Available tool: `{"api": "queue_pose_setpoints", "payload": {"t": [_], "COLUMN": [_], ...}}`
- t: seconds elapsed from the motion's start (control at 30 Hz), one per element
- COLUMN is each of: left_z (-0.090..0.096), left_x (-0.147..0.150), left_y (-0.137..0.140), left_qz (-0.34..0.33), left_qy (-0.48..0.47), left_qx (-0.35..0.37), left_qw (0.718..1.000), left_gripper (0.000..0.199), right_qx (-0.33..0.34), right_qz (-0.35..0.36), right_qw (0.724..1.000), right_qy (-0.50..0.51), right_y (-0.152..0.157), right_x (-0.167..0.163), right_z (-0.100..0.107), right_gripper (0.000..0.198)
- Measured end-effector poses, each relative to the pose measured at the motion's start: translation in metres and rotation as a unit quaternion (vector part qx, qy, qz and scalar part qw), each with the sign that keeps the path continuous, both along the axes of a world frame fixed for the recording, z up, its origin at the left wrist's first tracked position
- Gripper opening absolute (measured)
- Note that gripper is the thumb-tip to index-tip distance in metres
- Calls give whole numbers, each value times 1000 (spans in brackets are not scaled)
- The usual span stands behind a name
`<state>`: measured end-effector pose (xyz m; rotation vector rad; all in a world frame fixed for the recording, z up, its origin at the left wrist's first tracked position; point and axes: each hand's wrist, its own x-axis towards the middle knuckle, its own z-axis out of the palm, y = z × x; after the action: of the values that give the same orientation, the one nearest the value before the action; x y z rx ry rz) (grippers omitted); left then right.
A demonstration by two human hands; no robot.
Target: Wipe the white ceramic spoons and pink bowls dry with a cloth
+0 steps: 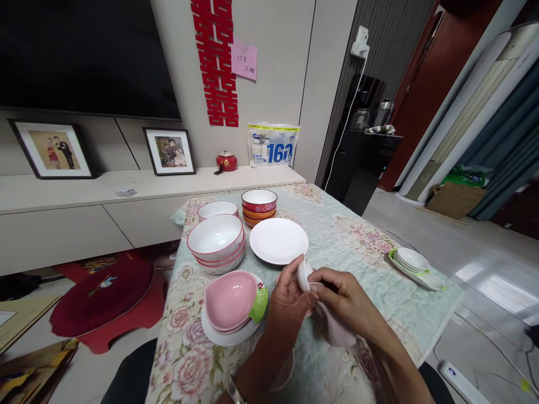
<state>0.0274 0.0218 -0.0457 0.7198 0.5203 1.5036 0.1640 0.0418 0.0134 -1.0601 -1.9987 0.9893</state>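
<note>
Left fingers (293, 269) grip a curved white dish (302, 276), right fingers (327, 274) a limp pink cloth (337, 329) (half-hidden, seemingly soft).

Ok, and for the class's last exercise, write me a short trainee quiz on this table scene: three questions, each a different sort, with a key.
1. Multiple choice: what colour is the leaf on the pink bowl?
a) yellow
b) green
c) blue

2. True or false: the red bowl sits on top of orange bowls.

3. Short answer: what does the left hand hold, and what does the right hand hold?

Key
1. b
2. True
3. The left hand holds a small white dish; the right hand holds a pale cloth.
</note>
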Motion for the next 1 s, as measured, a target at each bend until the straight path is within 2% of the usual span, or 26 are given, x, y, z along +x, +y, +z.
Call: {"api": "queue_pose_setpoints", "payload": {"t": [0.1, 0.2, 0.3, 0.37, 0.47, 0.6, 0.67, 0.83, 0.93, 1.0], "left_z": [0, -3, -4, -1, 7, 14, 13, 5, 1, -1], "left_x": [-1, 0, 2, 2, 0, -3, -3, 2, 2, 0], "left_y": [1, 2, 1, -2, -8, -10, -9, -2, 0, 0], "left_qz": [7, 23, 15, -5, -42, -70, -81, -99, -75, -67], "left_qy": [-3, -5, -17, -32, -46, -50, -51, -51, -30, -19], "left_qx": [-10, -25, -35, -50, -79, -63, -53, -28, -41, -57], "left_qw": [1000, 999, 999, 998, 995, 994, 994, 993, 996, 996], "left_gripper": [67, 68, 67, 65, 58, 52, 52, 56, 60, 63], "right_qx": [-15, 28, 98, 145, 214, 268, 273, 273, 223, 154], "right_qz": [35, 29, -36, -87, -148, -210, -218, -172, -129, -99], "right_qw": [998, 998, 983, 969, 951, 932, 931, 945, 966, 983], "right_qy": [42, -42, -149, -180, -168, -122, -104, -57, -10, 21], "right_y": [3, 7, 10, 11, 14, 18, 19, 12, 6, 4], "right_x": [5, 10, 11, 8, 4, 2, 1, -9, -16, -16], "right_z": [4, 1, -7, -13, -22, -28, -27, -24, -22, -19], "right_gripper": [18, 18, 18, 16, 14, 14, 14, 12, 12, 11]}}
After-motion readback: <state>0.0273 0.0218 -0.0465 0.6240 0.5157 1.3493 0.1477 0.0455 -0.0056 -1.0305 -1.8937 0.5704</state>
